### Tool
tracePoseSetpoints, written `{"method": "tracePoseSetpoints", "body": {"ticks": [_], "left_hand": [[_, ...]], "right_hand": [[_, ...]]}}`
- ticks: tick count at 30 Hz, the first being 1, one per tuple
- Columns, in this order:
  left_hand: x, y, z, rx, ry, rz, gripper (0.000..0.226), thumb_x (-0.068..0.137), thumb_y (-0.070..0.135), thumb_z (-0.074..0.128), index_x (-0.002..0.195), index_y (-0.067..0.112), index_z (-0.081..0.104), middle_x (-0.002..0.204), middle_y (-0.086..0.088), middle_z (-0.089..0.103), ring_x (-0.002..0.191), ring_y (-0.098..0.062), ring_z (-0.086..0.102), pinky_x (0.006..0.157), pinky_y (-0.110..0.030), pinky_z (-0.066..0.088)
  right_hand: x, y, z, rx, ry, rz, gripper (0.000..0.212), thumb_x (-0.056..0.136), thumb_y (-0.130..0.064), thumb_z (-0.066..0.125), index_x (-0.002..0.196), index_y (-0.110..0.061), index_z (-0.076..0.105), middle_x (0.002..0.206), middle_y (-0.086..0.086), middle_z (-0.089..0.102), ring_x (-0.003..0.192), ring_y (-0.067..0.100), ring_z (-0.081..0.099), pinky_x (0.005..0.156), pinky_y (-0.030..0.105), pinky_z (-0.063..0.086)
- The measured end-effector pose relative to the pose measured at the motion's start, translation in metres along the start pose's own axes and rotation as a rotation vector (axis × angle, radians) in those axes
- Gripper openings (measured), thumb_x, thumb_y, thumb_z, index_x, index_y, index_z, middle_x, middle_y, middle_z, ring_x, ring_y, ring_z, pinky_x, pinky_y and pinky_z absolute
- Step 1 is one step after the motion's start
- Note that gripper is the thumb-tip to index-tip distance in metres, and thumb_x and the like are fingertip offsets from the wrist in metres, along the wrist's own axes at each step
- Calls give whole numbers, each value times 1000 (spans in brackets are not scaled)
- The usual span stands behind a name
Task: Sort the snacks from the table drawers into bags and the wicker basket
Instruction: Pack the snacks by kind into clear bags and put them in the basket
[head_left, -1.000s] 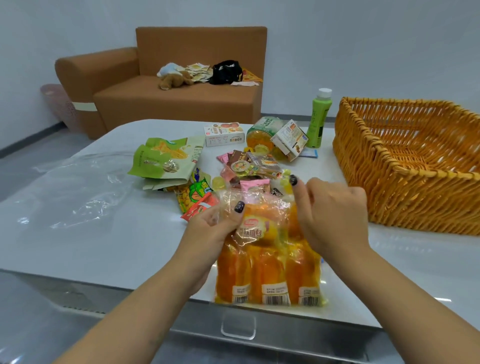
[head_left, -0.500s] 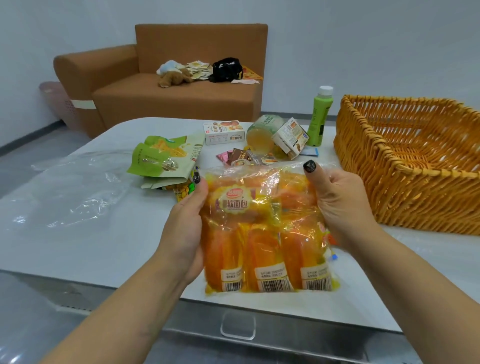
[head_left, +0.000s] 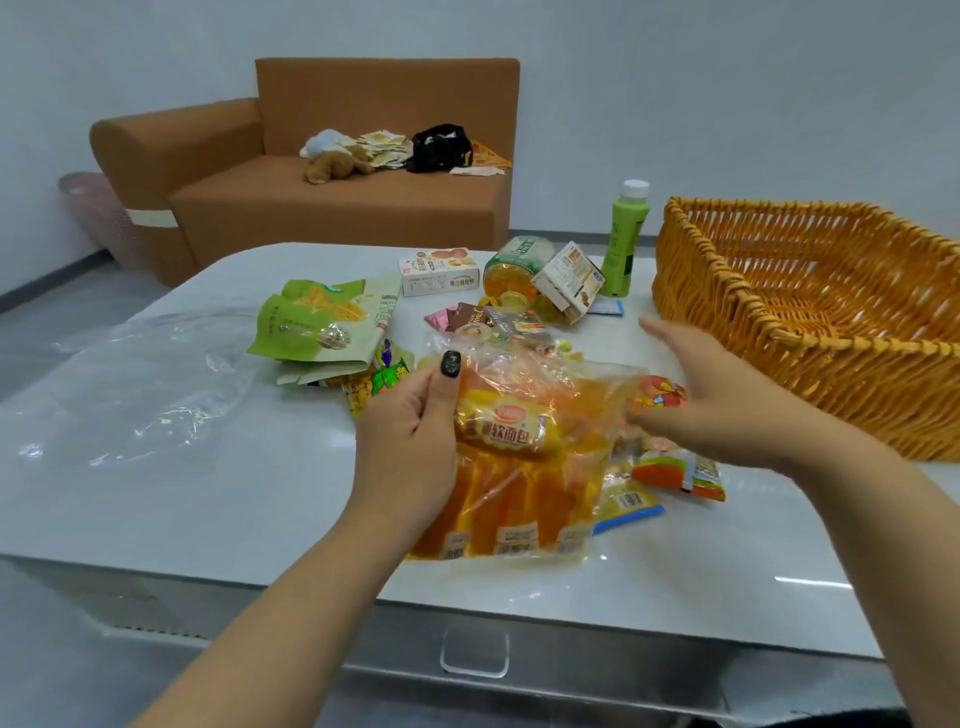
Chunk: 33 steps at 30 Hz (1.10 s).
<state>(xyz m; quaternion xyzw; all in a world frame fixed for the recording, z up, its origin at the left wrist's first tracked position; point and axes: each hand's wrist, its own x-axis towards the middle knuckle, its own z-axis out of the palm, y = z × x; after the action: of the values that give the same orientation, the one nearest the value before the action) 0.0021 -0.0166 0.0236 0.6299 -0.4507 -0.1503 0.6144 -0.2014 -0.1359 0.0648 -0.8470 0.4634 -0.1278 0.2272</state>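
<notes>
Your left hand (head_left: 410, 441) grips the clear bag of orange bread packs (head_left: 519, 467) by its upper left corner, thumb pressed on top, low over the near middle of the white table (head_left: 208, 467). Your right hand (head_left: 727, 395) is released, fingers straight and spread, hovering just at 3 o'clock of the bag; whether it touches the plastic I cannot tell. The wicker basket (head_left: 810, 332) sits at 2 o'clock from the bag, beside that hand. Loose snack packets (head_left: 675, 470) lie under and just right of the bag. At 12 o'clock is a heap of small sweets (head_left: 498, 325), with a green bottle (head_left: 626, 239) farther back. Green pouches (head_left: 322, 322) lie at 10 o'clock, and an empty clear plastic bag (head_left: 130, 395) is spread at 9 o'clock.
</notes>
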Motion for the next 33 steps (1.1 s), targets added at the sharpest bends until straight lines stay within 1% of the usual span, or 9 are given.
{"method": "tracePoseSetpoints", "body": {"ticks": [2, 4, 6, 7, 9, 13, 20, 27, 33], "left_hand": [[-3, 2, 3, 56, -23, 120, 61, 98, 52, 39, 80, 0, 63, 72, -20, 64, 72, -38, 59, 62, -58, 49], [-8, 8, 9, 61, -59, 193, 52, 96, 48, 39, 74, 6, 62, 65, -14, 61, 65, -33, 57, 57, -53, 47], [-14, 13, 13, 34, -80, 237, 39, 97, 40, 41, 68, 21, 60, 60, -1, 60, 56, -17, 54, 51, -38, 47], [-16, 14, 14, 10, -82, 238, 37, 98, 37, 42, 66, 27, 57, 59, 6, 59, 54, -10, 53, 48, -26, 44], [-17, 16, 14, -62, -86, 173, 38, 100, 40, 42, 68, 29, 59, 59, 14, 61, 57, -1, 55, 51, -14, 43], [-11, 19, 7, -260, -92, -47, 33, 91, 43, 44, 86, 24, 71, 83, 6, 75, 82, -10, 71, 67, -27, 59], [-5, 18, -7, -506, -103, -348, 27, 98, 25, 47, 89, 15, 70, 84, -4, 76, 76, -17, 74, 59, -30, 59], [-5, 19, -12, -555, -152, -383, 31, 78, 34, 55, 93, 10, 68, 82, -8, 76, 72, -18, 73, 55, -29, 58], [-3, 24, -15, -495, -166, -377, 27, 97, 28, 49, 95, 12, 70, 87, -8, 76, 77, -19, 74, 60, -31, 60]], "right_hand": [[-10, -15, 1, 5, 304, -182, 71, 85, -18, 62, 148, -23, 30, 151, -5, 32, 133, 3, 28, 104, 19, 21], [-17, -35, 8, 75, 523, -288, 49, 88, -28, 47, 136, -22, 47, 135, -4, 50, 119, 2, 40, 98, 22, 32], [-19, -50, 25, 30, 582, -295, 40, 92, -39, 33, 112, -21, 62, 104, -1, 63, 96, 10, 55, 75, 26, 43], [-18, -53, 35, -36, 599, -289, 43, 94, -45, 26, 94, -22, 62, 85, -2, 61, 80, 16, 57, 61, 27, 39], [-15, -54, 50, -127, 643, -286, 55, 93, -56, 17, 71, -20, 52, 63, -3, 51, 59, 23, 51, 50, 30, 24], [-9, -44, 52, -207, 718, -369, 73, 94, -62, 8, 70, -14, 58, 59, 2, 52, 53, 22, 47, 47, 31, 30], [-7, -34, 46, -133, 762, -476, 72, 95, -63, 9, 58, -12, 45, 46, 0, 38, 39, 18, 34, 40, 26, 23], [-7, -34, 48, -16, 716, -579, 70, 94, -67, 13, 58, -15, 43, 46, -1, 37, 39, 17, 33, 41, 25, 22], [-8, -33, 49, 21, 703, -565, 59, 94, -65, 13, 61, -22, 36, 49, -8, 29, 42, 12, 27, 46, 22, 16]]}}
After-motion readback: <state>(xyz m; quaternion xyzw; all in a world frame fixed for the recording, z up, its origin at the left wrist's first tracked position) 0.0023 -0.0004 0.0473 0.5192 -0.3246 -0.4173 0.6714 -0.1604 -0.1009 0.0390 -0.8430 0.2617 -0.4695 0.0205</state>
